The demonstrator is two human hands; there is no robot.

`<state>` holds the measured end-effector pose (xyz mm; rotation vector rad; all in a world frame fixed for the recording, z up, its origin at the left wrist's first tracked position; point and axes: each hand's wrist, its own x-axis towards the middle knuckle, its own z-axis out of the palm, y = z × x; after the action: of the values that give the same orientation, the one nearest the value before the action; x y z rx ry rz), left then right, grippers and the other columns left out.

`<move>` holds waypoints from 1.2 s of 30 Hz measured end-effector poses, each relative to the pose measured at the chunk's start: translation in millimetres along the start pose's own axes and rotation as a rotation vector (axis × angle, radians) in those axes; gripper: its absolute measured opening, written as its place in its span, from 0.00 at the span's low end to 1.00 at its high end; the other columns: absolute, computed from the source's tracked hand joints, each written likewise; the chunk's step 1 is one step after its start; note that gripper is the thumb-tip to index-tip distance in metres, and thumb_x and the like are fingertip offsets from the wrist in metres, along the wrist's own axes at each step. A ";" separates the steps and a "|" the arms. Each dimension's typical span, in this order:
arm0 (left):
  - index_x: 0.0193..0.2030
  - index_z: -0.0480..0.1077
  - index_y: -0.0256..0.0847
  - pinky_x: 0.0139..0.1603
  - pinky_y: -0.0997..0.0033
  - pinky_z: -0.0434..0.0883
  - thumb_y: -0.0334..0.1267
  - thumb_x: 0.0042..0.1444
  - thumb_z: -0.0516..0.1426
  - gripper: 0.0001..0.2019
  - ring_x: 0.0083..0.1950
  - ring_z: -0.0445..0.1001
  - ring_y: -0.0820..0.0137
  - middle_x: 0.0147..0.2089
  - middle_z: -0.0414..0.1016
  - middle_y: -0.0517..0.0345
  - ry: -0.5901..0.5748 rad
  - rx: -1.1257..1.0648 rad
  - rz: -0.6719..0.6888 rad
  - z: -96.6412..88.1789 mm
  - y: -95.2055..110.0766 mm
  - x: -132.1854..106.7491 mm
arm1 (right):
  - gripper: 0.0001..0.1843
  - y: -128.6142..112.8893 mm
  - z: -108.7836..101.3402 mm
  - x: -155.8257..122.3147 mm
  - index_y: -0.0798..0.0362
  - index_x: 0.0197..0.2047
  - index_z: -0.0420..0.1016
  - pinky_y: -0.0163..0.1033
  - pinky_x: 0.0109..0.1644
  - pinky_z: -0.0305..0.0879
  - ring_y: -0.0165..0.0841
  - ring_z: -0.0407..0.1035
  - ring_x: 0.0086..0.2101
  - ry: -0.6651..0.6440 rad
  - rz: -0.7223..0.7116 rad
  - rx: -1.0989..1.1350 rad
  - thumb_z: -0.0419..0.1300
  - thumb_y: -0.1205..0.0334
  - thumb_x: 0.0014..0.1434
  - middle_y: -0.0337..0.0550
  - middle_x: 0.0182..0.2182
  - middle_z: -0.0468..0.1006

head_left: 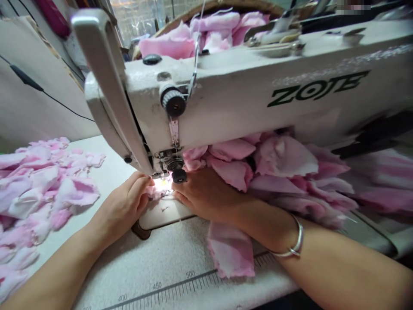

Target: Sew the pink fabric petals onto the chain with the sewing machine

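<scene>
A white industrial sewing machine (245, 103) with a green ZOJE badge looms just ahead of the hands, and a speckled white table (155, 262) with a printed ruler scale (180, 289) runs beneath them. Well past the hands, behind the machine, a woven basket (190, 21) holds more pink fabric. To the left of the left hand (121, 206), a loose pile of pink fabric petals (45, 189) lies on the table. To the right of the right hand (206, 193), a long run of overlapping pink petals (277, 165) bunches beneath the machine's arm, and one petal (230, 252) hangs down just below the right wrist.

Both hands sit close together around the presser foot (167, 165), where a small bunch of pink fabric (155, 189) lies under the bright sewing light. The left hand's fingers curve down onto that fabric, though glare makes it hard to tell whether they are pinching it. The right hand lies open and palm-down on the petals beside the foot. A thin silver bangle (292, 243) circles the right wrist.
</scene>
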<state>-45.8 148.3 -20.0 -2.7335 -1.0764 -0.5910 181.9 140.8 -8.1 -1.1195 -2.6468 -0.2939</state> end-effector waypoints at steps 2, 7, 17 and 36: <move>0.48 0.59 0.38 0.32 0.74 0.70 0.27 0.59 0.49 0.11 0.38 0.70 0.71 0.44 0.67 0.53 0.040 -0.009 0.004 0.5 -1.1 -0.6 | 0.06 -1.6 -1.7 0.3 0.50 0.35 0.72 0.41 0.26 0.45 0.35 0.66 0.27 0.009 -0.002 -0.021 0.54 0.63 0.61 0.41 0.28 0.74; 0.45 0.62 0.41 0.33 0.73 0.71 0.32 0.62 0.50 0.06 0.38 0.71 0.71 0.44 0.68 0.54 0.083 0.057 0.010 -4.6 -2.3 -0.6 | 0.06 -5.0 -5.0 0.5 0.51 0.37 0.71 0.40 0.24 0.42 0.34 0.67 0.27 0.003 -0.017 -0.024 0.54 0.61 0.61 0.43 0.32 0.75; 0.45 0.66 0.39 0.51 0.60 0.67 0.26 0.62 0.47 0.11 0.40 0.69 0.69 0.40 0.71 0.56 -0.082 0.076 0.246 -14.7 1.1 4.5 | 0.08 -1.9 -2.7 -3.0 0.52 0.32 0.68 0.40 0.23 0.36 0.32 0.64 0.24 -0.009 -0.096 0.042 0.53 0.63 0.63 0.38 0.28 0.75; 0.46 0.69 0.40 0.53 0.58 0.61 0.31 0.65 0.49 0.09 0.43 0.66 0.68 0.41 0.70 0.57 -0.197 -0.018 0.202 -16.0 8.2 8.3 | 0.06 -6.2 -8.1 -3.7 0.49 0.32 0.70 0.41 0.22 0.41 0.31 0.59 0.19 -0.049 -0.097 0.019 0.56 0.66 0.61 0.34 0.28 0.73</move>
<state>-39.6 143.1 -1.9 -2.9168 -0.8178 -0.3083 181.1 131.8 -2.1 -1.0071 -2.7459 -0.2617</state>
